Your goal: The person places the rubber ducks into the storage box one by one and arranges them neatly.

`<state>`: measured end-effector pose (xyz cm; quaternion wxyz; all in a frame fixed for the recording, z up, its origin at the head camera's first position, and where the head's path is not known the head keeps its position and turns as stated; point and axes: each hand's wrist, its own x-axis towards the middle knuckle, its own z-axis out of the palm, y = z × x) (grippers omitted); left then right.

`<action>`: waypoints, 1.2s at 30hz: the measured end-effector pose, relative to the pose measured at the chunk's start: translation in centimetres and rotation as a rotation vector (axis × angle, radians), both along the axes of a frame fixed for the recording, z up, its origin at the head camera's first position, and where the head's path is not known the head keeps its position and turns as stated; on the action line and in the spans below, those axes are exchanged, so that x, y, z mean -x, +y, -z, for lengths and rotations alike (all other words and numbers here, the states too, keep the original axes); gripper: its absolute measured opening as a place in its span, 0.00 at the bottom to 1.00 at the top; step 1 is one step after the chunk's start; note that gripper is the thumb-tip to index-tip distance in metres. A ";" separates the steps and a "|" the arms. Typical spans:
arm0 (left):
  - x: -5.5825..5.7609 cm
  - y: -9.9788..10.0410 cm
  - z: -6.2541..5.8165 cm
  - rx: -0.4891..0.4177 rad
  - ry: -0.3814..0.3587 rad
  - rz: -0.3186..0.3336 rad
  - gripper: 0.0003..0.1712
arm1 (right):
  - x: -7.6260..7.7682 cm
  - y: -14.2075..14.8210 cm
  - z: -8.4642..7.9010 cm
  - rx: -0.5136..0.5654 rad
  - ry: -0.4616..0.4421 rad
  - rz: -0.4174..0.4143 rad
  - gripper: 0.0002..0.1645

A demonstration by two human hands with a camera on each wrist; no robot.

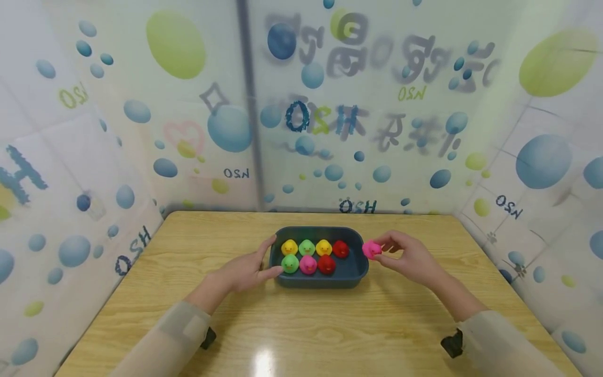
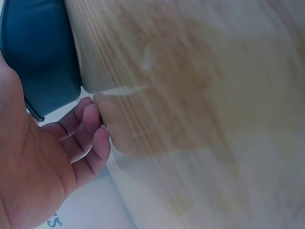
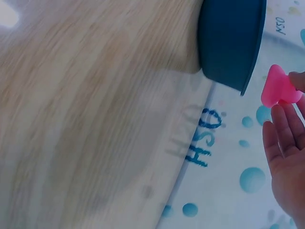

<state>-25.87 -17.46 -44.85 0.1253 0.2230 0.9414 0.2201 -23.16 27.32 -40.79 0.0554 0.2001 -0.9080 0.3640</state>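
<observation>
A dark blue rectangular tub (image 1: 346, 278) stands on the wooden table, with rubber ducks in two rows inside. Yellow ducks (image 1: 289, 247), green ducks (image 1: 290, 263), a pink duck (image 1: 308, 264) and red ducks (image 1: 326, 264) sit toward its left and middle. My left hand (image 1: 245, 269) holds the tub's left end, thumb at the front of the rim and index finger farther back. Just beyond the right rim, my right hand (image 1: 409, 256) pinches another pink duck (image 1: 371, 250) between thumb and fingers. The right wrist view shows this pink duck (image 3: 276, 87) raised beside the tub.
The light wooden table (image 1: 301, 324) extends around the tub. Behind it and on both sides hang pale curtains (image 1: 202, 157) with blue and green dots and lettering. Small black devices (image 1: 453, 344) show under both sleeves.
</observation>
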 end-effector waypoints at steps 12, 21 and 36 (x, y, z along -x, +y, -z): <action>0.1 0.0 -0.1 0.001 0.007 0.007 0.58 | 0.7 -2.9 -0.1 -0.035 -0.039 -0.048 0.18; 0.1 0.1 0.0 0.011 0.004 -0.002 0.59 | 1.3 -4.4 0.4 -0.140 -0.071 -0.078 0.16; -0.1 0.1 0.0 -0.002 -0.006 -0.005 0.59 | 2.5 -5.9 0.9 -0.325 -0.115 -0.066 0.12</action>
